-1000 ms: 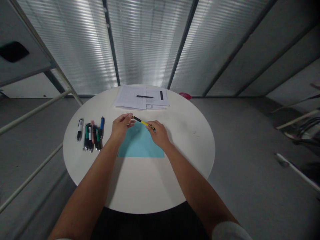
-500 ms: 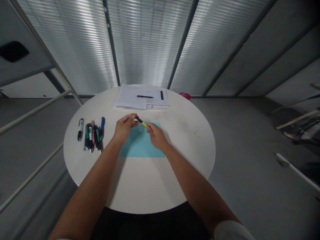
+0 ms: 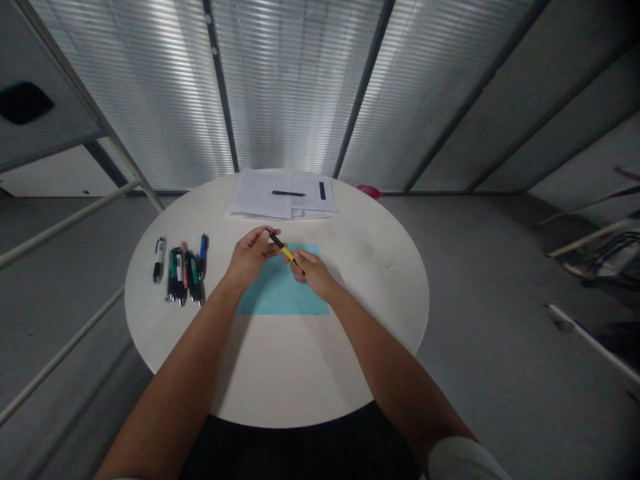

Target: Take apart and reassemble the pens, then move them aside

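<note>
Both hands are on a yellow-and-black pen (image 3: 281, 247) here, held just above the top edge of a light blue sheet of paper (image 3: 283, 292). The left hand (image 3: 249, 257) has a pinching grip up near the black end, and the right hand (image 3: 310, 272) has its grip closed on the yellow end. It's all on a round white desk (image 3: 365, 313). Left of the hands there's a bunch of pens (image 3: 183, 275) lying side by side, and at upper middle a stack of papers (image 3: 260, 195) with a black pen (image 3: 289, 193) on top. There's a round pink thing (image 3: 370, 192) at the far edge of the desk, but I can't tell if it's a dish or a lid, or whether anything's in it.
</note>
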The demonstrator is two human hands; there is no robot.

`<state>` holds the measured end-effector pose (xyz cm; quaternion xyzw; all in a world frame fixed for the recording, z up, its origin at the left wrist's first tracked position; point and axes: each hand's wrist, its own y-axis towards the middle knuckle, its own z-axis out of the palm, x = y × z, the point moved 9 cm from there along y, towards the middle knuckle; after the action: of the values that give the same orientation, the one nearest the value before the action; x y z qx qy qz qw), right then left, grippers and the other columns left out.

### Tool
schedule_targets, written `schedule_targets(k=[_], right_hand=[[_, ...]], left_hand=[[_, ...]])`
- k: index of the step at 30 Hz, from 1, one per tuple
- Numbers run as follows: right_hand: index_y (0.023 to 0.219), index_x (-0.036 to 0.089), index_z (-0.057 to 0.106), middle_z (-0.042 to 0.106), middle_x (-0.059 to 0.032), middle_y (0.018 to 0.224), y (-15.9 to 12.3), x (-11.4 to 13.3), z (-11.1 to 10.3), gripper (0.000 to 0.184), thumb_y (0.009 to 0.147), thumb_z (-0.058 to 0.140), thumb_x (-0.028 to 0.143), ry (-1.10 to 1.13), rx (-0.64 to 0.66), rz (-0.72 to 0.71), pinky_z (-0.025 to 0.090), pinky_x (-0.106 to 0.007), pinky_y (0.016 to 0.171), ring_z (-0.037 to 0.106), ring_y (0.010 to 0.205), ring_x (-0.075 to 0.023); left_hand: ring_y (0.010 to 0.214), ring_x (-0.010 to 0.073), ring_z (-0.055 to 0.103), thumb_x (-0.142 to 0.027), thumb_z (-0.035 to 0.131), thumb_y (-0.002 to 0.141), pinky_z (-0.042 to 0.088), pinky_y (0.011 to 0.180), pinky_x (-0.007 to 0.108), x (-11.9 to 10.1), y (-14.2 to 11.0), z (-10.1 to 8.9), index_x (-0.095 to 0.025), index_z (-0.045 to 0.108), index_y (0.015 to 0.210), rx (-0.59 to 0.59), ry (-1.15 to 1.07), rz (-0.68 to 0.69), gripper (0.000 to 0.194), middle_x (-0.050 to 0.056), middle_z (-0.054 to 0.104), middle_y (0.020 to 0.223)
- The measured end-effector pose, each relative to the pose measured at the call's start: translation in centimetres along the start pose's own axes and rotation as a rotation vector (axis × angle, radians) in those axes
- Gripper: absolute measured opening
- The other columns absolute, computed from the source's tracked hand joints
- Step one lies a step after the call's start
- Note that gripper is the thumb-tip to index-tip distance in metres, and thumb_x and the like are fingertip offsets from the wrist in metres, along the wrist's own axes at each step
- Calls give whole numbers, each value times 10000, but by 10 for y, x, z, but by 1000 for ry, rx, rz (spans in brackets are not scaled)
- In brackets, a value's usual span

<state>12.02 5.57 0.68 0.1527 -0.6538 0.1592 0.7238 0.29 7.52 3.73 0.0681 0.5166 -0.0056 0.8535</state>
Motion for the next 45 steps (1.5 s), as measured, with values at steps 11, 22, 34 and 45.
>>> schedule_targets(k=[11, 22, 34, 45], right_hand=[[839, 231, 399, 368, 67, 635, -6, 14, -11, 311, 918, 448, 528, -368, -135, -209, 286, -240, 524, 332, 549, -103], [934, 215, 505, 454, 23, 711, -12, 26, -12, 366, 964, 324, 532, -540, -198, -253, 342, -272, 615, 437, 634, -134], [840, 218, 450, 435, 36, 674, -16, 28, -14, 338, 975, 305, 492, -603, -219, -233, 317, -270, 600, 423, 609, -129], [941, 232, 405, 426, 71, 645, -16, 26, -18, 294, 892, 512, 502, -466, -263, -236, 307, -252, 552, 405, 561, -115]], left_hand=[[789, 142, 677, -407, 683, 806, 543, 764, 311, 7, 0, 4, -183, 622, 995, 67, 75, 3, 299, 67, 654, 1091], [862, 168, 660, -438, 671, 804, 542, 795, 344, 10, 2, 2, -181, 657, 999, 72, 158, 59, 323, 84, 664, 1091], [828, 159, 652, -444, 676, 793, 538, 807, 359, 10, -3, 11, -171, 666, 991, 101, 221, 44, 338, 93, 673, 1105], [896, 187, 660, -448, 688, 782, 542, 824, 371, 11, -4, 14, -173, 682, 974, 89, 213, 34, 335, 99, 691, 1091]])
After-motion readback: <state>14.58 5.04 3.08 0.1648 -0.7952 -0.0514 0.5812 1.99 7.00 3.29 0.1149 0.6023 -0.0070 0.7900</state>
